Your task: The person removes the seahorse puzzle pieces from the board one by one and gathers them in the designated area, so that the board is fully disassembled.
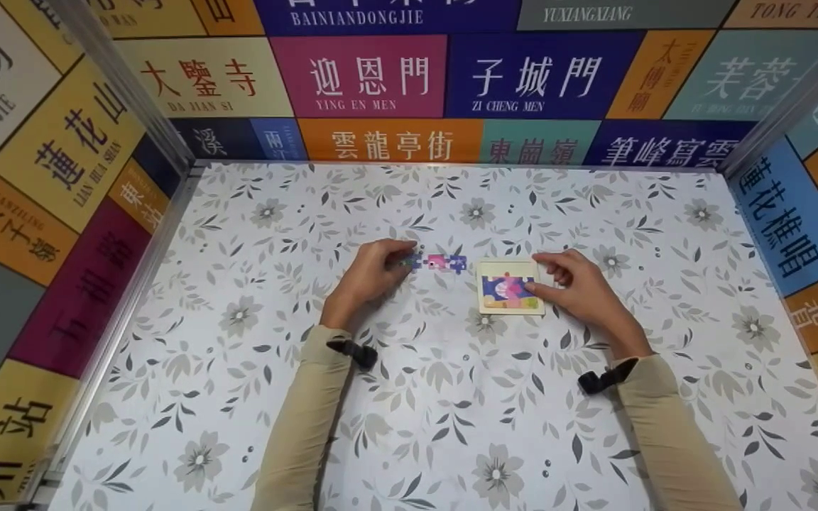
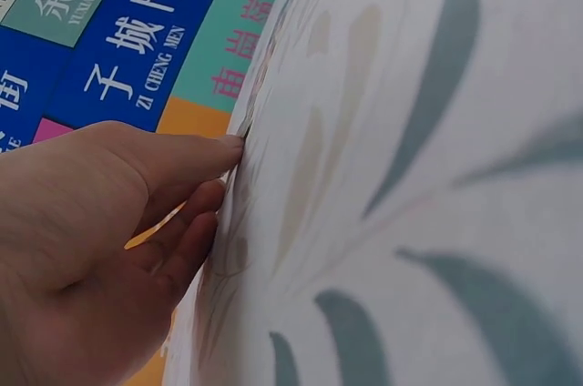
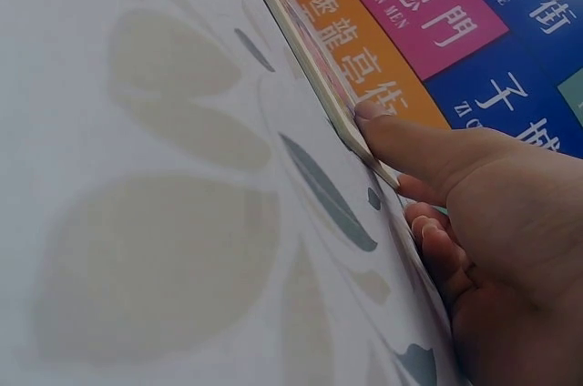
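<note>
Tan sleeve [image 1: 675, 443], right hand [image 1: 589, 289] at puzzle tray [image 1: 498, 268]

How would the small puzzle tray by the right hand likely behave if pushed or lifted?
The puzzle tray looks thin and straight-edged, so it's probably stiff. Lying flat, it would likely slide rather than tip. Its puzzle pieces leave part bare, so they might shift if tilted.

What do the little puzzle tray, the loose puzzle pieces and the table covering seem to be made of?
The puzzle tray looks like thin wood or thick card, matte: its rim is plain cream and its edge flat. The loose puzzle pieces could be printed card or wood; they show bright colours but are too small to tell. The table covering seems a smooth printed sheet, perhaps vinyl or paper.
</note>
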`<state>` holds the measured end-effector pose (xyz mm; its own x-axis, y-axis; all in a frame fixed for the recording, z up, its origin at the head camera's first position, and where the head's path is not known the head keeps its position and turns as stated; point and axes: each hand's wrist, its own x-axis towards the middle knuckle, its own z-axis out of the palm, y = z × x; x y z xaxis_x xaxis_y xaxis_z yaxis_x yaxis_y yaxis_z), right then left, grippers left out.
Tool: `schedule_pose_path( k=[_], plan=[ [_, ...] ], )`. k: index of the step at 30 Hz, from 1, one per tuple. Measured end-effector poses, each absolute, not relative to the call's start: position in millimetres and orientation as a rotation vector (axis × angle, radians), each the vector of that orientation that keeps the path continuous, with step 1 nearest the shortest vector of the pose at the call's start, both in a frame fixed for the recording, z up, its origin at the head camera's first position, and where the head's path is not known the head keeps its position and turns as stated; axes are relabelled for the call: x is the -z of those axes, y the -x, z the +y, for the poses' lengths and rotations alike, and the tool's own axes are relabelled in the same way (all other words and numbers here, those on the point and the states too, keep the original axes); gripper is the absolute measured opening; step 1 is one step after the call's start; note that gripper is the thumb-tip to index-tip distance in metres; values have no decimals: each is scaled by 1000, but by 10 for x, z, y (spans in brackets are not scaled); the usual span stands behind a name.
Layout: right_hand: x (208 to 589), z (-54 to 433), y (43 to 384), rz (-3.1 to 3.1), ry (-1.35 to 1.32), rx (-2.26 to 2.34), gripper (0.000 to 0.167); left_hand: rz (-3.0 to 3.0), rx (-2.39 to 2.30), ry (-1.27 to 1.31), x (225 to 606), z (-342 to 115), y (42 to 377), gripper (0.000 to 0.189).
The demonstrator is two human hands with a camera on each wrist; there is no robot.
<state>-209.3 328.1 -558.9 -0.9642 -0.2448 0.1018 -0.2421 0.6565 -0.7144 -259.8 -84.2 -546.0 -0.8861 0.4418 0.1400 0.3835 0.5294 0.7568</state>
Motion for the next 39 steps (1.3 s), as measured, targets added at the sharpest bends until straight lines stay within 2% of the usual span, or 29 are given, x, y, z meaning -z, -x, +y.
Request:
schedule_pose_path(
  k=[30, 36, 39],
  plan=[
    [5574, 3269, 2069, 2851, 389, 1232, 59, 2665, -1321, -729, 5416, -821, 2596, 46],
    [5578, 3266, 2077, 2843, 382, 1235, 59, 2671, -1392, -743, 5373, -726, 2576, 36],
    [5583, 3268, 2082, 2852, 382, 1236, 54, 2644, -1413, -798, 5354, -602, 2551, 34]
  ],
)
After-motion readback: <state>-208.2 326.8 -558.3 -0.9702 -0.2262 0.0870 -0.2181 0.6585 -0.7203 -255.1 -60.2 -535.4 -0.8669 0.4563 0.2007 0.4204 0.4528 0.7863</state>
